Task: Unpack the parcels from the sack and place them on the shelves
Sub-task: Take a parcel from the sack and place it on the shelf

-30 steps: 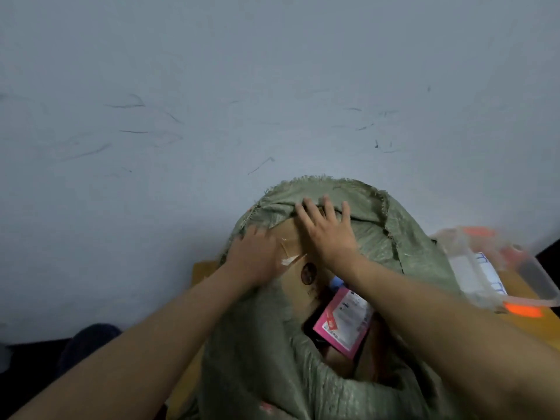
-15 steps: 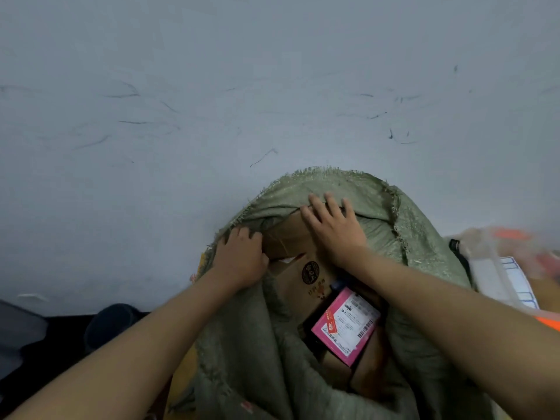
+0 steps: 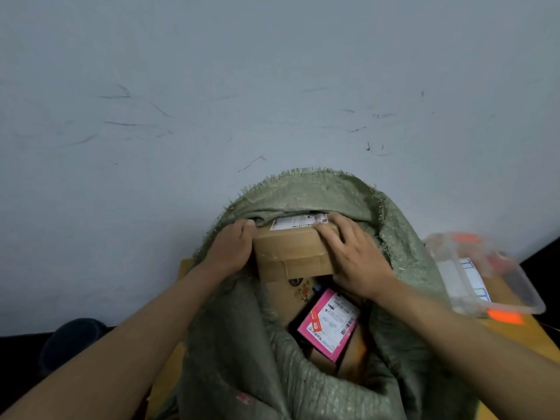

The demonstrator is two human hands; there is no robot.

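A green woven sack (image 3: 303, 195) stands open in front of me against a pale wall. In its mouth sits a brown cardboard parcel (image 3: 291, 253) with a white label on its far face. My left hand (image 3: 230, 250) grips the parcel's left side, fingers curled over the top edge. On the right side my right hand (image 3: 351, 259) holds it, fingers bent over the top corner. Below it lie another brown box (image 3: 291, 298) with a printed logo and a pink-edged labelled parcel (image 3: 330, 322). No shelves are in view.
The sack rests on a wooden surface (image 3: 521, 331). A clear plastic bin (image 3: 500, 283) with papers and orange tags sits to the right of the sack. A dark rounded object (image 3: 69, 341) lies low at the left. The wall is close behind the sack.
Both hands have moved from the sack's rim onto the cardboard parcel and taken hold of its sides. The parcel has come up into the sack's mouth, showing its label.
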